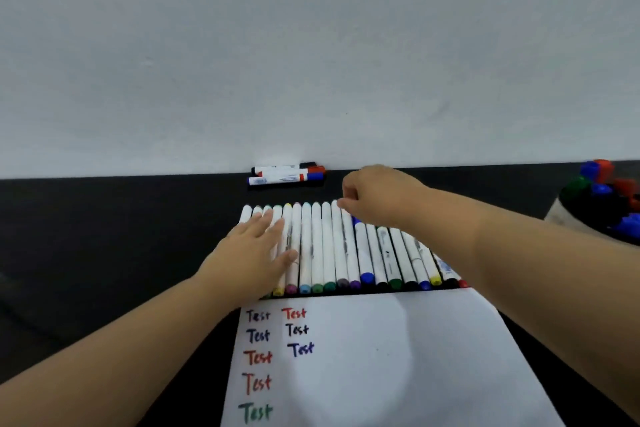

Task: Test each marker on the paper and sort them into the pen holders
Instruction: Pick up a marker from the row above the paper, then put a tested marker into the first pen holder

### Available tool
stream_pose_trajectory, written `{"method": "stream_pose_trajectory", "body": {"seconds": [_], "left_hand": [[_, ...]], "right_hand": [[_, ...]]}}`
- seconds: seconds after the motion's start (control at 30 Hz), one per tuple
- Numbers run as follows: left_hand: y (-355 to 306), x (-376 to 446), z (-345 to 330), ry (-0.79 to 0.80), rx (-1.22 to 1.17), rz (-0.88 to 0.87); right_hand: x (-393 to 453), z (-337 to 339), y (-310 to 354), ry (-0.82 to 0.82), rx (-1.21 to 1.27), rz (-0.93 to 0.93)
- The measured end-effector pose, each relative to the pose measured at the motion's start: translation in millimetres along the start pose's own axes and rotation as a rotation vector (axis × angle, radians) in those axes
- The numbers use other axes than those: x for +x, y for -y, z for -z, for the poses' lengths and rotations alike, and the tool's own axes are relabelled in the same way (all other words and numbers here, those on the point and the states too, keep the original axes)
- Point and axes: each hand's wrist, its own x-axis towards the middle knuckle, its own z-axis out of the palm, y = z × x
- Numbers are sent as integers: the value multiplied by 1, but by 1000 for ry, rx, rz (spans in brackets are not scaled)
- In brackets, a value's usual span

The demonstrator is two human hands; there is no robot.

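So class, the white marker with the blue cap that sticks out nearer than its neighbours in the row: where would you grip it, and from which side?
Pinch the blue-capped marker at its near cap end, coming from the paper side. Neighbouring barrels press against both its long sides, but that end juts out slightly, probably leaving room for fingertips.

A black table point(104, 239) fills the lower part of the view, and its surface is dark and matte. Behind it stands a plain white wall point(311, 45), which takes the whole upper half. The wall meets the far edge of the table in one straight line.
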Motion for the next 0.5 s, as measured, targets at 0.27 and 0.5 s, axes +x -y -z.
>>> {"method": "stream_pose_trajectory", "body": {"seconds": [0.27,0.5], "left_hand": [[25,4,-11,43,-175,-27],[30,7,-19,22,-193,-59]], "right_hand": [[92,-33,20,-21,71,121],[136,-54,34,26,-18,109]]}}
